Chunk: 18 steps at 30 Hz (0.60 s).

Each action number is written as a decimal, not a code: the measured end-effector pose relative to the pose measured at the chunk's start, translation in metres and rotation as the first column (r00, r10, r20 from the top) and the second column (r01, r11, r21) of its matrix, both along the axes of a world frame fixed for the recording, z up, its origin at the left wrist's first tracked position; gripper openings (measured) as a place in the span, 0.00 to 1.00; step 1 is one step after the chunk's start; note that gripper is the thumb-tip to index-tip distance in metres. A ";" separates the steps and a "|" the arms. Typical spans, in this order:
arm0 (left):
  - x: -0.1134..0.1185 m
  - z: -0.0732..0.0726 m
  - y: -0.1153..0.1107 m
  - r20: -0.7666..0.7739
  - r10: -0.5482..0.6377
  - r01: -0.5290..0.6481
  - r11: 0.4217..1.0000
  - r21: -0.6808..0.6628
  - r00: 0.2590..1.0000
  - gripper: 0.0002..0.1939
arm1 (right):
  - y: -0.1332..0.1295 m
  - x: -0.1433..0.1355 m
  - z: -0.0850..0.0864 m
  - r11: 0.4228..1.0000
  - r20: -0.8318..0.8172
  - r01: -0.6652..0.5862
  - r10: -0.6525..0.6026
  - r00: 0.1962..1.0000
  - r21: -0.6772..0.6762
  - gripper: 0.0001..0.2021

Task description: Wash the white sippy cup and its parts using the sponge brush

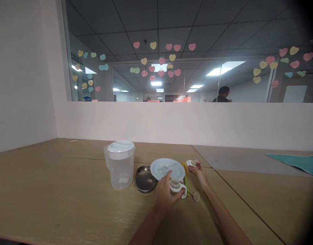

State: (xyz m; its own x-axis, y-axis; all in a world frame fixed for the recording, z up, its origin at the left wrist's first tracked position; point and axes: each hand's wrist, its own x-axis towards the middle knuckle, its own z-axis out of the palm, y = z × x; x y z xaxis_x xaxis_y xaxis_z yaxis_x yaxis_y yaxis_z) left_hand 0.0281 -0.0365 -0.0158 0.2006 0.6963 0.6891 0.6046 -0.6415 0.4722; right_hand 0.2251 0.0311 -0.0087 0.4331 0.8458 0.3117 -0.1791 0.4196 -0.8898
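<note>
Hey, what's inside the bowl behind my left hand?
In the bowl are a small clear piece and what looks like a thin rod. Your left hand and the cup hide part of its near side; anything there can't be seen.

Both hands [164, 193] [199, 173] forward, fingers [168, 175] bent

Light is muted and fairly even over the surface [56, 190], with a pale sheen on its left half and a soft, faint shadow near the forearms [222, 209]. Beyond the window [176, 35], ceiling lights [224, 68] glare white under a dark ceiling. Blurry blackness eats the right edge, and fine detail on the white cup [177, 189] looks soft.
</note>
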 end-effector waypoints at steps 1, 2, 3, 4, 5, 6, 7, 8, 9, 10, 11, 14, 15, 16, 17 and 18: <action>0.000 0.000 0.000 -0.008 -0.003 0.003 1.000 0.004 1.000 0.38 | -0.002 0.000 -0.002 0.999 0.044 0.030 -0.028 0.999 -0.039 0.20; 0.000 0.001 0.000 -0.016 -0.007 0.007 1.000 0.009 1.000 0.37 | -0.004 -0.001 -0.003 0.994 0.125 0.073 -0.063 0.990 -0.082 0.19; -0.001 0.002 0.000 -0.024 -0.009 0.010 1.000 0.014 1.000 0.37 | -0.006 -0.003 -0.004 0.986 0.236 0.123 -0.093 0.967 -0.115 0.20; -0.001 0.002 0.000 -0.032 -0.011 0.012 1.000 0.022 0.999 0.36 | -0.009 -0.005 -0.005 0.977 0.363 0.173 -0.117 0.924 -0.125 0.20; -0.002 0.003 0.000 -0.038 -0.012 0.013 0.999 0.032 0.999 0.36 | -0.011 -0.007 -0.005 0.970 0.483 0.216 -0.137 0.865 -0.112 0.22; -0.002 0.003 0.000 -0.045 -0.013 0.014 0.999 0.041 0.999 0.35 | -0.013 -0.008 -0.004 0.965 0.572 0.249 -0.157 0.805 -0.087 0.23; -0.002 0.003 0.000 -0.050 -0.011 0.013 0.999 0.051 0.999 0.35 | -0.014 -0.008 -0.003 0.960 0.629 0.273 -0.172 0.758 -0.066 0.23; -0.003 0.002 0.001 -0.054 -0.009 0.012 0.998 0.059 0.998 0.35 | -0.015 -0.008 -0.002 0.957 0.652 0.284 -0.175 0.738 -0.064 0.22; -0.003 0.002 0.001 -0.056 -0.006 0.010 0.998 0.066 0.998 0.34 | -0.015 -0.006 -0.001 0.957 0.644 0.275 -0.152 0.749 -0.094 0.20; -0.003 0.001 0.002 -0.056 -0.003 0.007 0.997 0.071 0.998 0.34 | -0.015 -0.004 0.001 0.959 0.615 0.242 -0.104 0.782 -0.146 0.18; -0.003 0.001 0.002 -0.056 0.000 0.004 0.997 0.075 0.998 0.34 | -0.016 -0.001 0.002 0.961 0.574 0.187 -0.038 0.818 -0.204 0.15; -0.003 -0.001 0.003 -0.062 -0.001 0.005 0.997 0.072 0.998 0.34 | -0.018 0.004 0.001 0.944 0.483 -0.021 0.186 0.855 -0.328 0.08; -0.003 -0.001 0.003 -0.066 -0.001 0.006 0.998 0.068 0.998 0.34 | -0.020 0.004 0.000 0.931 0.479 -0.083 0.258 0.839 -0.356 0.07; -0.003 -0.001 0.003 -0.069 -0.002 0.007 0.998 0.064 0.998 0.34 | -0.022 0.003 -0.001 0.915 0.480 -0.139 0.323 0.816 -0.379 0.07; -0.004 0.000 0.003 -0.070 -0.003 0.007 0.998 0.062 0.998 0.34 | -0.024 0.001 -0.002 0.898 0.477 -0.186 0.377 0.794 -0.399 0.09; -0.004 0.000 0.003 -0.070 -0.003 0.007 0.998 0.060 0.998 0.34 | -0.026 -0.002 -0.002 0.885 0.476 -0.214 0.411 0.778 -0.414 0.11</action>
